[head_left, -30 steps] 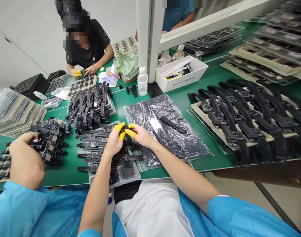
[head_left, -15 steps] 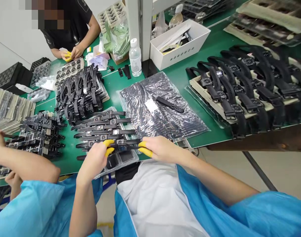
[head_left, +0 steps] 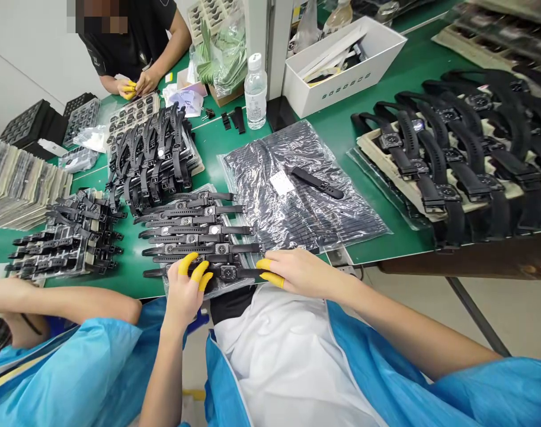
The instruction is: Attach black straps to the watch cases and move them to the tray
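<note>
Yellow finger cots cover fingertips on both of my hands. My right hand (head_left: 299, 271) pinches the strap end of a black smartwatch (head_left: 228, 273), which lies face down along the near edge of a clear plastic tray (head_left: 217, 289). Over the watch's left part is my left hand (head_left: 186, 289), its fingers apart and touching at the strap; part of the strap is hidden beneath them. Several more black watches (head_left: 191, 239) lie in rows on the tray, straps stretched sideways. A loose black strap (head_left: 317, 182) rests on a plastic bag of straps (head_left: 274, 207) beyond my right hand.
Stacked trays of watches stand at the right (head_left: 448, 154) and back left (head_left: 150, 157). A water bottle (head_left: 255, 95) and a white box (head_left: 341, 71) are behind the bag. A co-worker's arm (head_left: 74, 299) is close at left; another person (head_left: 137, 53) sits opposite.
The watch held between both hands has come down onto the tray's near edge. My left fingers have spread from their pinch. The left co-worker's hand has moved off the watches there.
</note>
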Demonstrator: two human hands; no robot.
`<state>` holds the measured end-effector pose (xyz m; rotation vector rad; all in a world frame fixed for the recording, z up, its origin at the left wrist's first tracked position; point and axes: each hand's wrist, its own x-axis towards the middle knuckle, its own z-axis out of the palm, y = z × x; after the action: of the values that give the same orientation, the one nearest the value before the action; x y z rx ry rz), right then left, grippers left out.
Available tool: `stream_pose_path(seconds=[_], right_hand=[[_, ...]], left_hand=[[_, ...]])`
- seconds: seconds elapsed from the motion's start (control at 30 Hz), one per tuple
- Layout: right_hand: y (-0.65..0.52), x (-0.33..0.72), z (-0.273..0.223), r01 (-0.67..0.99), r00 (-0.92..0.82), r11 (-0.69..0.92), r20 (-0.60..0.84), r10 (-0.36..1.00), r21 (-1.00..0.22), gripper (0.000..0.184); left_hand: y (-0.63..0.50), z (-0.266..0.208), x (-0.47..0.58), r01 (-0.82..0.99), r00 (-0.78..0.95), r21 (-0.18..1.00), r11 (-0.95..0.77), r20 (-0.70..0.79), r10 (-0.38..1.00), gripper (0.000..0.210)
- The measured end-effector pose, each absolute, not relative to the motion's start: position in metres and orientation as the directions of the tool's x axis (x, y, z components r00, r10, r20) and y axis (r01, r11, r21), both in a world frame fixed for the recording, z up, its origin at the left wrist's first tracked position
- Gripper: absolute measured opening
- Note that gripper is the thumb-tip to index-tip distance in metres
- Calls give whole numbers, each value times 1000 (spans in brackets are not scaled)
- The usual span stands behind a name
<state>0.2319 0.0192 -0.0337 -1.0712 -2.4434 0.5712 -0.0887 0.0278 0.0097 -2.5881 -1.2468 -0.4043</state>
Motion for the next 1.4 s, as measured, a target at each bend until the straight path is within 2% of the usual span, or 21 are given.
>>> stream_pose_path(seconds=[0.07, 0.13, 0.2, 0.27, 0.37, 0.43, 0.53, 0.7, 0.77, 0.8, 0.83, 0.9, 1.0, 1.07, 1.17, 1.27, 1.4], right_hand=[[25, 244, -31, 593, -580, 603, 235, 780, -534, 28], [40, 262, -27, 651, -443, 528, 292, 847, -545, 31], [64, 285, -24, 759, -201, 367, 343, 918, -538, 32], [92, 306, -26, 843, 53, 150, 357, 933, -516, 36], [129, 323, -35, 888, 208, -58, 287, 935, -457, 42], [145, 324, -46, 903, 205, -94, 229, 952, -419, 40], [155, 322, -61, 900, 192, -75, 236, 953, -430, 36], [143, 336, -71, 769, 242, 35, 342, 908, -638, 31], [127, 341, -65, 637, 300, 64, 324, 897, -768, 29], [117, 340, -60, 539, 321, 53, 262, 910, -841, 29], [105, 336, -54, 425, 328, 31, 186, 926, -905, 29], [76, 316, -40, 203, 296, 28, 89, 951, -979, 33], [27, 263, -23, -35, 35, -19, -20, 999, -999, 37], [-2, 223, -17, -147, -240, -154, -116, 964, -977, 45], [-29, 179, -19, -196, -478, -321, -195, 856, -926, 51], [-36, 165, -25, -218, -530, -379, -217, 820, -899, 52], [-33, 171, -29, -226, -583, -412, -216, 783, -883, 51]], left_hand=[[16, 11, -92, 830, 528, -86, -552, 444, 724, 14], [2, 14, -96, 852, 505, -100, -514, 413, 758, 9], [-10, 16, -100, 867, 499, -153, -475, 269, 824, 14], [-17, 18, -101, 869, 474, -212, -447, 103, 874, 15], [-16, 20, -94, 856, 426, -293, -425, -66, 903, 16], [-12, 21, -87, 845, 397, -339, -412, -116, 910, 20], [-9, 19, -76, 838, 404, -366, -404, -79, 911, 23], [-10, 1, -81, 847, 449, -349, -401, 68, 891, 17], [-11, -2, -91, 855, 468, -289, -431, 69, 881, 14], [-12, -1, -96, 860, 478, -238, -450, 72, 875, 14], [-13, 1, -99, 869, 483, -166, -466, 88, 871, 15], [-17, 8, -98, 888, 445, 52, -456, 149, 883, 18], [-25, 12, -72, 822, 292, 455, -343, 181, 939, 26], [-28, 7, -46, 728, 235, 628, -273, 146, 961, 25], [-27, -9, -16, 595, 313, 738, -319, 152, 937, 36], [-25, -21, -9, 497, 423, 754, -429, 221, 879, 56], [-26, -21, -18, 439, 474, 770, -462, 239, 848, 65]])
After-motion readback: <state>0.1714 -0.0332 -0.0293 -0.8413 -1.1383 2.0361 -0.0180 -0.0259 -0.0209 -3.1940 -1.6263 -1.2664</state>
